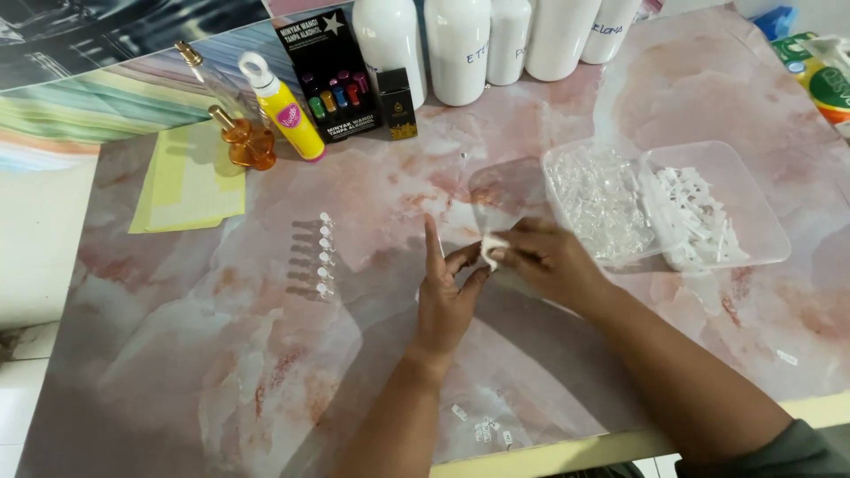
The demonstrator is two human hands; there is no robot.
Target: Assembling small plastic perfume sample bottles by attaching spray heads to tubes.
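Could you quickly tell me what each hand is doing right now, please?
Left hand: open, fingertips at the small white piece.
Right hand: pinching that small white piece.

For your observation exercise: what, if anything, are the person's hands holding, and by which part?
The right hand pinches a small white piece at one end between its fingers; the left hand touches it from below. What the piece is cannot be told.
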